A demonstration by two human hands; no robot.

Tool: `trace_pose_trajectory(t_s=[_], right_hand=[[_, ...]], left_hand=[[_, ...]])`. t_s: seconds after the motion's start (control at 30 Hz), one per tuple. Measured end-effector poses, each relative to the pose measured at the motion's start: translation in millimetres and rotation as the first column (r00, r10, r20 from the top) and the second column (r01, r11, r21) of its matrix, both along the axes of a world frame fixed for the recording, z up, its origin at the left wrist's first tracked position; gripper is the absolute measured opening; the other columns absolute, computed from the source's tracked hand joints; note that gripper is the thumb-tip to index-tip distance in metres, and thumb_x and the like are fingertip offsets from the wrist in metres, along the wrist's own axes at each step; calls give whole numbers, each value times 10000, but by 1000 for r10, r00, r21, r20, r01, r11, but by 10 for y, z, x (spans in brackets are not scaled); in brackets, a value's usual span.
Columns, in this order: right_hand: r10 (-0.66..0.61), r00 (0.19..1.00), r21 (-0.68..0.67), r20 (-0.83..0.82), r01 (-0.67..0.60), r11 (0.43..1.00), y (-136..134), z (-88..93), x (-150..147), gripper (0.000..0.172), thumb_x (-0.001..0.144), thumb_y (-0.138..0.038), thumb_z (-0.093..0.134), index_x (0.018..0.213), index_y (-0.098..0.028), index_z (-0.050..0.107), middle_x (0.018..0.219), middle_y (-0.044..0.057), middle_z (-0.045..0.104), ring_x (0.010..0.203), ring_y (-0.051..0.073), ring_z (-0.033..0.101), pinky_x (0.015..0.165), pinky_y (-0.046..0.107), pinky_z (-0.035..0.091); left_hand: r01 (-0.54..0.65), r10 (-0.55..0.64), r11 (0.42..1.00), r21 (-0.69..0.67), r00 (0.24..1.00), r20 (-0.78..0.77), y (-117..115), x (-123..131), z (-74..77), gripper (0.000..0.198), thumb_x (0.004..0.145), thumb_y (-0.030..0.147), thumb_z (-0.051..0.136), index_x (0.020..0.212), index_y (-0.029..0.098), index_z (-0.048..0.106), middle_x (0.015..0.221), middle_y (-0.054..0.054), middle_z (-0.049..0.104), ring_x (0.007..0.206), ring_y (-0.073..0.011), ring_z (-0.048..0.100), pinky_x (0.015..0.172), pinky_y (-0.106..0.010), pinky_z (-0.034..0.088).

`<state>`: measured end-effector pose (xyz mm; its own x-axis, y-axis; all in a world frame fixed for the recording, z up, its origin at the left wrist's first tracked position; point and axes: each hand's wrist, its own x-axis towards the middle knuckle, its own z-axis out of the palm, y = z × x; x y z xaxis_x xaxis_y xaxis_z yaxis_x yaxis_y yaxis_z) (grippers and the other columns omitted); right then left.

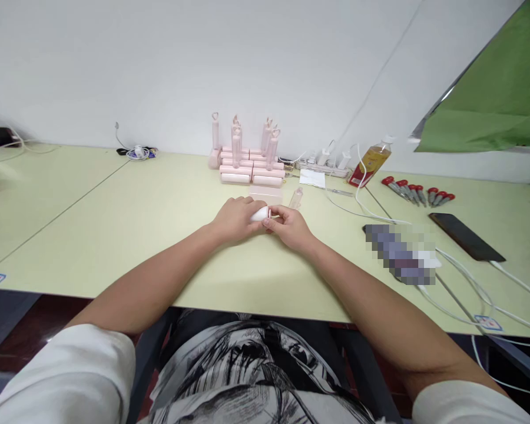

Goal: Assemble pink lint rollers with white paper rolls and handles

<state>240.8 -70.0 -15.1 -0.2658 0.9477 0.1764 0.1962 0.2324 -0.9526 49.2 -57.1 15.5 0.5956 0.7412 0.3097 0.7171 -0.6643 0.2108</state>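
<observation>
My left hand [235,219] and my right hand [289,227] meet at the middle of the pale green table [115,224]. Both are closed around a small white and pink rounded part [260,214] held between them. The left fingers wrap its left end, while the right fingers pinch its right end. A flat pink piece [265,194] lies just behind the hands, and a small clear tube [295,198] stands beside it. Further back is a stack of pink cylindrical devices [247,162], some of them upright.
Red-handled screwdrivers [417,192] lie at the right, with a dark phone [466,235] and white cables [468,277] nearer the front. A bottle with yellow liquid [371,162] and a power strip [322,165] sit at the back. A green cloth [499,94] hangs at upper right.
</observation>
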Motion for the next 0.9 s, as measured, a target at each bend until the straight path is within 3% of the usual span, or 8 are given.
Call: trace_pose_trajectory(t_s=[0.23, 0.43, 0.57, 0.67, 0.8, 0.9], right_hand=[[-88, 995, -3, -55, 88, 996, 1, 24, -23, 391, 751, -441, 718, 1025, -168, 663, 751, 2, 647, 554, 124, 578, 521, 282, 530], [-158, 979, -15, -131, 158, 987, 3, 52, -29, 470, 732, -504, 717, 1049, -182, 591, 659, -47, 582, 440, 99, 509, 385, 250, 458], [-172, 978, -89, -119, 162, 983, -10, 62, -35, 553, 717, -549, 728, 1100, -194, 544, 566, -86, 522, 410, 113, 492, 357, 247, 432], [-155, 984, -106, -84, 146, 984, -9, 46, -30, 541, 755, -579, 679, 1114, -196, 547, 524, -93, 497, 390, 121, 479, 367, 255, 418], [-214, 977, 41, -4, 214, 976, 23, 15, 6, 457, 798, -515, 646, 1114, -193, 576, 610, -57, 565, 469, 117, 503, 457, 256, 421], [-358, 932, 203, -49, 360, 911, 45, 51, 55, 317, 797, -435, 646, 994, -189, 610, 667, -37, 570, 544, 115, 504, 530, 261, 427]], left_hand=[[-5, 8, 999, -46, 998, 54, 18, 0, -5, 439, 898, 519, 534, 1222, 228, 592, 1101, -64, 684, 970, -254, 628, 755, -341, 437], [30, -3, 988, -153, 984, 176, 5, -4, -23, 536, 927, 589, 449, 1301, 217, 540, 1216, -67, 665, 1052, -253, 632, 816, -334, 466], [62, -34, 981, -182, 987, 154, -15, -2, -17, 644, 859, 615, 543, 1367, 226, 479, 1284, -73, 634, 1092, -266, 626, 807, -326, 470], [49, -33, 985, -165, 995, 96, -45, 12, -12, 680, 816, 529, 612, 1411, 257, 427, 1295, -58, 625, 1092, -267, 625, 801, -328, 474], [-77, 80, 985, -152, 997, 12, -56, 27, -20, 640, 816, 436, 578, 1407, 246, 425, 1211, -66, 655, 1007, -274, 648, 751, -343, 475], [-155, 157, 974, -163, 988, -2, -26, 21, -20, 630, 792, 430, 594, 1380, 253, 449, 1213, -61, 661, 1016, -285, 647, 756, -349, 476]])
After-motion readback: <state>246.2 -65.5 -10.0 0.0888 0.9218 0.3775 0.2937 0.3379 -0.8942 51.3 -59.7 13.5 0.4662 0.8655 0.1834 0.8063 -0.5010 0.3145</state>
